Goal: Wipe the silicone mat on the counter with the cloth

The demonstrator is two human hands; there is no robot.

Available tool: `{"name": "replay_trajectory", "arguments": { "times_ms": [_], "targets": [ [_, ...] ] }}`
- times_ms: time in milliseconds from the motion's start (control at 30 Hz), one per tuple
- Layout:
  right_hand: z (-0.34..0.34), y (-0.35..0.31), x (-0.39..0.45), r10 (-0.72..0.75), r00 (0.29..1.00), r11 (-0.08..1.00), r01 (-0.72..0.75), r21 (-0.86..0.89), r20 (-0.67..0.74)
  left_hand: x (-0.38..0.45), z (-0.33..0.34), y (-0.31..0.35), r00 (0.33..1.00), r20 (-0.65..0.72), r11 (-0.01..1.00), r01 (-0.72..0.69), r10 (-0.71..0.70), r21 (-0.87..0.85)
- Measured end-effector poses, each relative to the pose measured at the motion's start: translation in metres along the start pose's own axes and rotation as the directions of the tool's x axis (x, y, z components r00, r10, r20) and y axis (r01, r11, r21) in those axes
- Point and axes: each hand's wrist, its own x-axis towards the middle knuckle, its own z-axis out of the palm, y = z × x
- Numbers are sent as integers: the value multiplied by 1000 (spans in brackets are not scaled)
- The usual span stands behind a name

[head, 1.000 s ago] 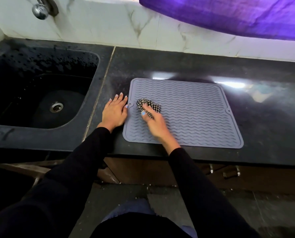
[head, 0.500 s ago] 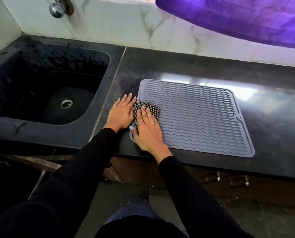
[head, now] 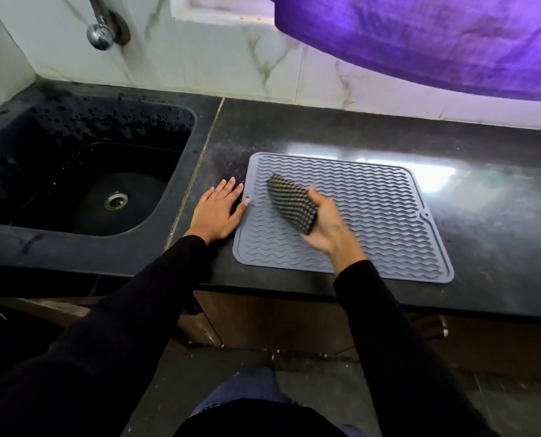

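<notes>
head view: right hand (head: pixel 324 220) grips the checked cloth (head: pixel 292 203), fingers and thumb curled round its near end, cloth hanging out toward the mat's left half. looks lifted or only skimming the ridges, can't tell which from the blur. left hand (head: pixel 217 211) lies flat with fingers straight on the desk (head: pixel 499 216), just beside the mat's left edge, thumb tip touching that edge near the small corner hole. so hands are apart, one pinning, one working.

silicone mat (head: pixel 373 212) sits flat on the dark desk, between the sink (head: pixel 83 171) on the left and bare desk on the right, front edge near the desk's lip. wavy ridges run left to right across it; a few wet glints show near the middle and right.

judgement on doing this step well: bunch the cloth flatter under the palm so more of it bears on the mat, not just a trailing corner. stroke along the ridges, left to right, so the cloth gets into the grooves instead of skipping over the crests. keep the left hand pressing the edge, as silicone will probably creep on a glossy desk. right half and far corners likely still need passes. overlap strokes, finish at the rim.

tap (head: pixel 100 34) is on the wall above the sink, purple fabric (head: pixel 436 39) hangs over the back wall, neither in the way.
</notes>
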Motion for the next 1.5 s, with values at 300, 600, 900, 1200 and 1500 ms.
{"name": "replay_trajectory", "arguments": {
  "times_ms": [300,600,900,1200,1500],
  "targets": [
    [-23,4,-9,-425,898,327,38,-944,-111,3,2,-2,998,-54,999,15,-16,-33],
    [-27,39,4,-355,933,-190,-9,-982,60,7,8,-3,996,-89,1000,19,-20,-13],
    [-45,-18,-13,-177,964,984,167,-67,-196,4,3,0,998,-51,1000,24,-24,-8],
    [-45,-19,-37,-376,921,389,58,-919,-101,3,3,0,1000,-29,1000,9,-9,2],
    [-44,40,-16,-485,873,-232,-196,-953,-62,4,5,-4,1000,7,999,-9,9,44]
  ]
}}
